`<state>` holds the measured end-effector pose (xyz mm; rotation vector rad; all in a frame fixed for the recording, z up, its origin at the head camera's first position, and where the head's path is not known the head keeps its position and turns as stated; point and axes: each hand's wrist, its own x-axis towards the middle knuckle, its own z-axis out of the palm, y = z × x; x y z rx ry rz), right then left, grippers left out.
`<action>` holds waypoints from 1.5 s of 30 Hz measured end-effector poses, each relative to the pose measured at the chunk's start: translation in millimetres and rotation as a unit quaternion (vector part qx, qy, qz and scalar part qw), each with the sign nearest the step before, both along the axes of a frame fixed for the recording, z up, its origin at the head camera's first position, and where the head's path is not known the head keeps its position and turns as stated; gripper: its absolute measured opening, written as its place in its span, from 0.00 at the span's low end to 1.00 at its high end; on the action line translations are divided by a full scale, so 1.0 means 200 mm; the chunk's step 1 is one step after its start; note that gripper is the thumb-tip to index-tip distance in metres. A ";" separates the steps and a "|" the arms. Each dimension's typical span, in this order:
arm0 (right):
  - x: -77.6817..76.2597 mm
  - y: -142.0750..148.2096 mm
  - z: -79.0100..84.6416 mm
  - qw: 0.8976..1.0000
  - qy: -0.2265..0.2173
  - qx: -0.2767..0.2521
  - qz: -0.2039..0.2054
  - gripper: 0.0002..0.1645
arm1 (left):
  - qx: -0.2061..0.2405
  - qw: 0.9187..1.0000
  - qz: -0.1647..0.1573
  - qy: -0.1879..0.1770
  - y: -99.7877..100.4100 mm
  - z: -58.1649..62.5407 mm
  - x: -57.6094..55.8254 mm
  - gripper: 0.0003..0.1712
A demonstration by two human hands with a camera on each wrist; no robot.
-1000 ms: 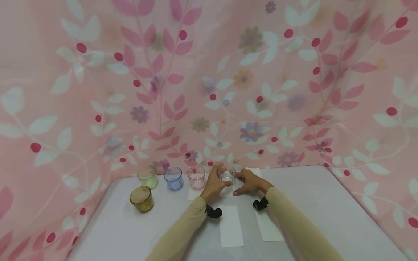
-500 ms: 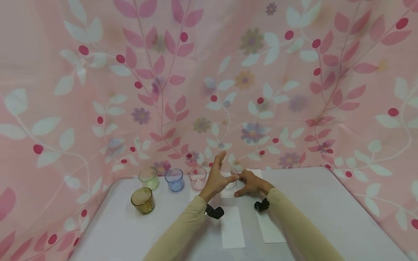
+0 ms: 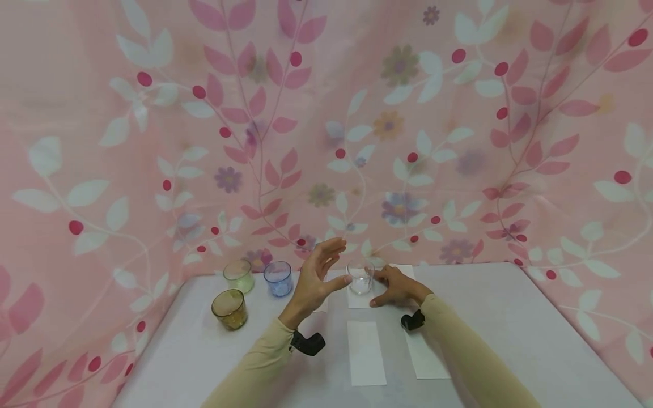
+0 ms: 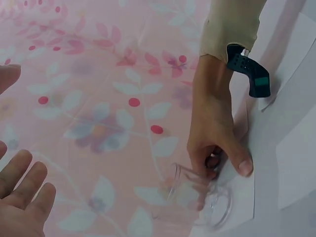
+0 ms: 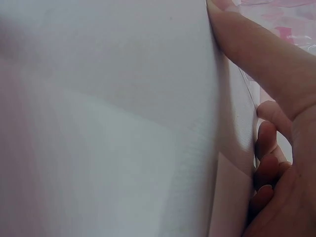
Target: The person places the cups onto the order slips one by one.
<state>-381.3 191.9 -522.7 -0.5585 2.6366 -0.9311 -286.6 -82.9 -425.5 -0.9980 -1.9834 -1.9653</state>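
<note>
Your left hand (image 3: pixel 312 283) shifted leftward off clear glass (image 3: pixel 361 280), fingers wide; right hand (image 3: pixel 399 285), fingers loosely bent, sat beside it. Nudge-free release seemed best.

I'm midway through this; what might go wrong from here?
The clear glass could tip: the right hand has fingers right beside it, so a careless move might knock it.
The white paper under that glass might slide if the hand's thumb, near the sheet's edge, drags it.
The olive glass and green glass stand close together, so reaching for one might bump the other.
</note>
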 end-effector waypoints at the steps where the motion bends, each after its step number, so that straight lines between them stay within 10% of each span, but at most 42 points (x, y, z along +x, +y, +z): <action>1: 0.00 0.00 0.00 1.000 0.000 0.000 -0.001 0.57 | -0.001 1.000 0.004 0.005 -0.03 0.00 0.01 0.46; 6: 0.00 0.01 0.00 1.000 0.002 0.006 0.002 0.59 | -0.020 0.996 0.070 0.056 -0.24 -0.01 0.05 0.43; 11: 0.01 0.00 0.00 1.000 0.005 -0.001 0.004 0.56 | -0.024 0.968 0.227 0.105 -0.51 -0.06 0.06 0.40; 19: 0.01 0.01 0.01 1.000 0.007 0.015 0.001 0.60 | -0.034 0.912 0.409 -0.003 -0.91 -0.19 0.13 0.41; 24: -0.01 0.02 0.00 1.000 0.022 0.017 0.013 0.59 | -0.056 0.899 0.429 -0.069 -1.01 -0.30 0.16 0.54; 29: -0.01 0.01 -0.01 1.000 0.013 0.001 0.015 0.57 | -0.047 0.903 0.407 -0.126 -1.05 -0.38 0.18 0.59; 45: 0.00 0.00 -0.01 1.000 0.003 0.006 0.005 0.59 | -0.053 0.912 0.364 -0.180 -1.03 -0.54 0.16 0.44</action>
